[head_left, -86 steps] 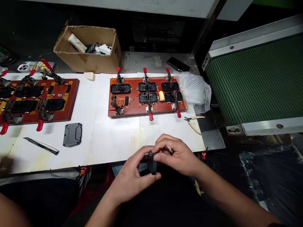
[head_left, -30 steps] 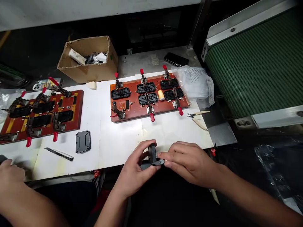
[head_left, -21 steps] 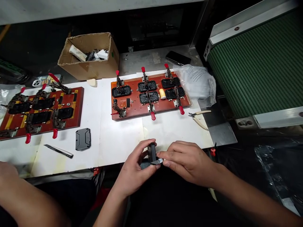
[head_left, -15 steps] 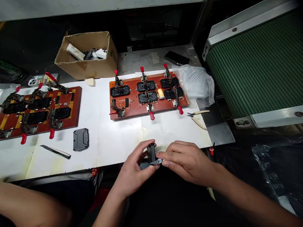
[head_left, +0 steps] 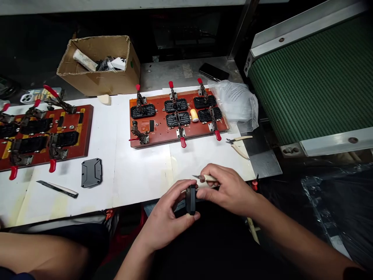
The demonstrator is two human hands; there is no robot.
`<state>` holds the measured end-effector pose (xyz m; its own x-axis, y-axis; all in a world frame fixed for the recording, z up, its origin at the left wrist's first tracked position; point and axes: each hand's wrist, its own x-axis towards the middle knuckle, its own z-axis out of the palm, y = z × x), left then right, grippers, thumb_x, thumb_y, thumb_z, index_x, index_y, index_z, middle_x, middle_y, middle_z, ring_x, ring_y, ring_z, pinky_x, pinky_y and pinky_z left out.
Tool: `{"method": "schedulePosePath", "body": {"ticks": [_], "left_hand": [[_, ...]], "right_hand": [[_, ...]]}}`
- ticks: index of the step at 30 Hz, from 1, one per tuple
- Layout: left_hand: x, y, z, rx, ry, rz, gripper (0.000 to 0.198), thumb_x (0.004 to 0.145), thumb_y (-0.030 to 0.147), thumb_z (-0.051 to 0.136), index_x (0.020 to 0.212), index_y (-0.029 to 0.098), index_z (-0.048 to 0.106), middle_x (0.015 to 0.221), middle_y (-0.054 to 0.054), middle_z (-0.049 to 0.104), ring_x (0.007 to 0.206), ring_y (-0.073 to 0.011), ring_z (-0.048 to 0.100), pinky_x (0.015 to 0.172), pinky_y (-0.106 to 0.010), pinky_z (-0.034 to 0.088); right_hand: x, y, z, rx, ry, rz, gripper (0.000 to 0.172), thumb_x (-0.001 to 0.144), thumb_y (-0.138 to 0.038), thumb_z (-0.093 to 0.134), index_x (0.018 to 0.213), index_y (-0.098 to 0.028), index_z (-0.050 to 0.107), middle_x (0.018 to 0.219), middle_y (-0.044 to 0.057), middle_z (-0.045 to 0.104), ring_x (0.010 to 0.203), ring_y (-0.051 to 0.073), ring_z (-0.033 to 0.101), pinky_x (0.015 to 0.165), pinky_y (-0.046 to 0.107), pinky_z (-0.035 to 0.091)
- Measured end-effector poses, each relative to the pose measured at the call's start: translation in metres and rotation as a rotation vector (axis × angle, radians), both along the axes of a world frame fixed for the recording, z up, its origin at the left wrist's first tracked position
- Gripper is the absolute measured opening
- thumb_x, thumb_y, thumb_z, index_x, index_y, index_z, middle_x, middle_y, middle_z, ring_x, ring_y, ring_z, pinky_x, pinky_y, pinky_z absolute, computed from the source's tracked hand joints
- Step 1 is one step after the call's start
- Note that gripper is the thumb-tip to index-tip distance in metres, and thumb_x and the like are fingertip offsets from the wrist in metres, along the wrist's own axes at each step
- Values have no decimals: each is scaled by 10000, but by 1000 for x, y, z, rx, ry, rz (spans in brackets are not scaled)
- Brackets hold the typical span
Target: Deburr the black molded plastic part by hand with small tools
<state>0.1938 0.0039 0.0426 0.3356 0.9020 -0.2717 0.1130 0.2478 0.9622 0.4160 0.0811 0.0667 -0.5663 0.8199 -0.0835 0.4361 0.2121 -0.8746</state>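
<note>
Black plastic part [head_left: 190,200]: low at mid-view, on end in your left hand [head_left: 167,219], a narrow edge towards you; its broad faces can't be made out.
Left hand: you pinch the part, thumb at its 6 o'clock end, fingers reaching its 12 o'clock end; some fingers are hidden.
Right hand [head_left: 230,190]: wrapped around a pale-handled knife [head_left: 210,179], 1 o'clock from the part, blade towards 9. Your fingers cover some of the handle; whether your thumb touches the part, you can't tell.
Clamp board [head_left: 161,136]: at 12 o'clock, its ribbed black pieces [head_left: 171,119] partly covered by red-handled clamps [head_left: 182,142].
Second board [head_left: 85,130]: about 10 o'clock, left end cut off.
Dark grey cover [head_left: 91,173]: flat between 9 and 10.
Box cutter [head_left: 57,189]: at 9.
Cardboard box [head_left: 99,83]: near 11, its front wall hiding some of the jumbled contents.
Co-worker's arm [head_left: 43,249]: between 8 and 9, cut off at your view's edge.
</note>
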Motion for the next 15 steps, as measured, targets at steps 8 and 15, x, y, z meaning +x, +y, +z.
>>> {"method": "schedulePosePath", "body": {"ticks": [8,15], "left_hand": [[-14,10,-22,-177,404,162,724,903,647,680,1497,293,467,1268,-113,680,1044,-283,712,905,-444,581],[-34,39,-49,-37,708,278,873,964,684,540,1631,191,267,1214,-177,693,1008,-326,749,810,-423,572]], "right_hand": [[35,21,-70,310,-485,-124,343,1034,-351,591,1336,-188,584,1212,132,642,1158,327,597,995,499,505],[-6,80,-38,492,-573,7,343,1060,-354,536,1347,-187,620,1286,130,654,1200,300,599,1054,453,504]]}}
